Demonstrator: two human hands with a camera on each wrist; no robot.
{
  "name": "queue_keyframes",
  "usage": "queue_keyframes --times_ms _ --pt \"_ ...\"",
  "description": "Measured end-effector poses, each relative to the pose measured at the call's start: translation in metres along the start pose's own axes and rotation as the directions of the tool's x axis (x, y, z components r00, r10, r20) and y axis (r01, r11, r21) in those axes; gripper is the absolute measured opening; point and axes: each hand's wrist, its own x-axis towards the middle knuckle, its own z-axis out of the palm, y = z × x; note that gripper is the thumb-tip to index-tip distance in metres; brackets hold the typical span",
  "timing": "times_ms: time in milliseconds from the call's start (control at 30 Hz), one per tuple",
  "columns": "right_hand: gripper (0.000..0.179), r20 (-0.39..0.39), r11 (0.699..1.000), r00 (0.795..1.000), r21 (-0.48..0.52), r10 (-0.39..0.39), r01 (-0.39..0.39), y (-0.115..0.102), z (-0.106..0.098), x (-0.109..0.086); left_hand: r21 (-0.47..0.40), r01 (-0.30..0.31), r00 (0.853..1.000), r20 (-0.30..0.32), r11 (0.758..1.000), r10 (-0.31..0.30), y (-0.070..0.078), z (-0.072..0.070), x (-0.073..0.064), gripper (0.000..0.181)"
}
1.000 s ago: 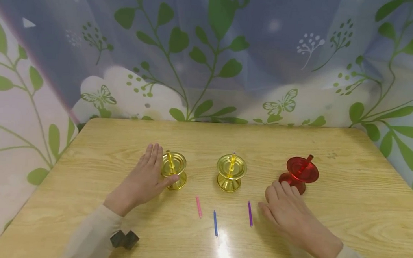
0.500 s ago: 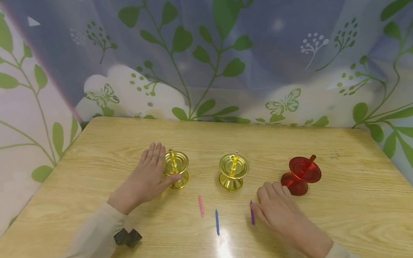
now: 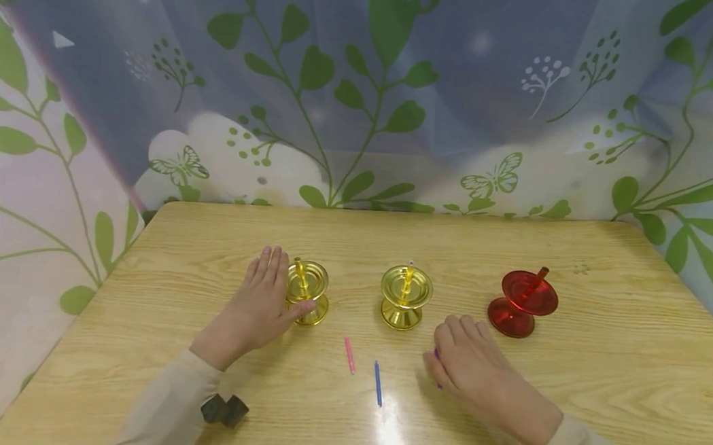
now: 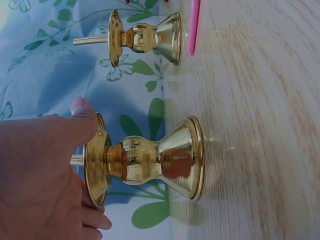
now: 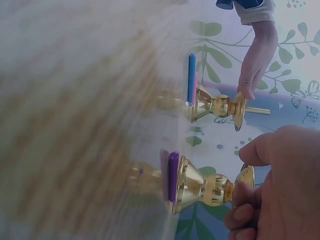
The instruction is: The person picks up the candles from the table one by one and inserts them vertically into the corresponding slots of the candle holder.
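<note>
In the head view my left hand (image 3: 256,311) lies with straight fingers along the left side of a gold candlestick (image 3: 317,308). Its thumb crosses the front of the dish, and in the left wrist view the dish's rim sits between thumb and fingers. My right hand (image 3: 476,366) is over a thin purple candle (image 5: 173,177), fingers bent, thumb and forefinger apart. From above, that hand hides most of the purple candle, which lies on the table in the right wrist view. A pink candle (image 3: 350,355) and a blue candle (image 3: 378,384) lie between the hands.
A second gold candlestick (image 3: 401,314) stands upright mid-table, with a pale tip on its stem. To its right is a red candlestick (image 3: 513,318). Behind the wooden table (image 3: 209,230) hangs a leaf-patterned cloth (image 3: 463,86).
My right hand has moved left, away from the red candlestick, and now covers most of the purple candle. The left hand stays at its candlestick, and the head view has shifted slightly.
</note>
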Motion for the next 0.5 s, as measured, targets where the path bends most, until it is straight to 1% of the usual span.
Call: queue_keyframes --times_ms 133,367,500 --pt "0.022 -0.018 1.000 1.000 -0.001 -0.008 0.008 -0.0019 0.0009 0.0009 -0.008 -0.002 1.000 0.002 1.000 0.002 0.0009 -0.0003 0.0000 0.091" --pt "0.023 0.035 1.000 0.999 -0.019 -0.009 0.009 -0.0052 -0.0003 0.0025 -0.007 -0.001 1.000 -0.001 1.000 0.001 0.0007 -0.0005 -0.0009 0.091" --pt "0.024 0.036 0.999 0.999 -0.029 -0.016 0.017 -0.0064 0.0005 0.0030 -0.005 -0.002 1.000 -0.003 1.000 0.002 0.0001 0.0000 -0.0012 0.091"
